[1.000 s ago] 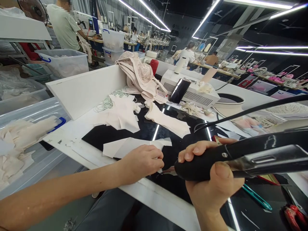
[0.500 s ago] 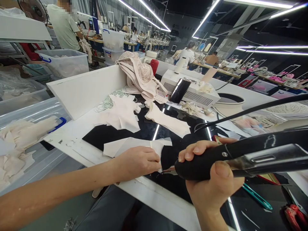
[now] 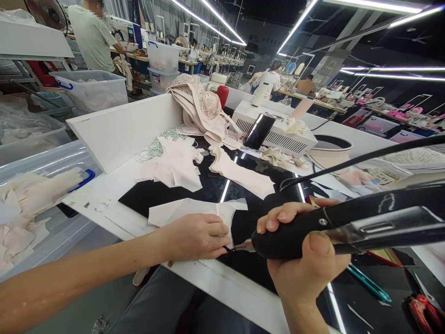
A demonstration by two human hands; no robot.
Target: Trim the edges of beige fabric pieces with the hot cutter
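A pale fabric piece (image 3: pixel 181 208) lies on the glossy black work surface (image 3: pixel 243 227) near the table's front edge. Over its right part rests my left hand (image 3: pixel 200 235), fingers together and pressing the cloth; what is under the fingertips is hidden. My right hand (image 3: pixel 302 255) is wrapped round a thick black handheld tool (image 3: pixel 285 232) with a metal lever along its side. The tool's narrow metal tip (image 3: pixel 243 246) points left, close to the fabric's right edge and my left fingertips. Behind lie more cut pieces, a jagged one (image 3: pixel 177 162) and a long one (image 3: pixel 241 174).
Beige fabric (image 3: pixel 201 106) is heaped at the back beside a white vented box (image 3: pixel 274 130). A black cable (image 3: pixel 365 160) crosses the right side. Teal snips (image 3: pixel 370 283) and red-handled scissors (image 3: pixel 424 311) lie at lower right. Plastic bins stand left; people work beyond.
My left hand has shifted slightly left, its fingers a little flatter on the cloth. The tool has barely moved.
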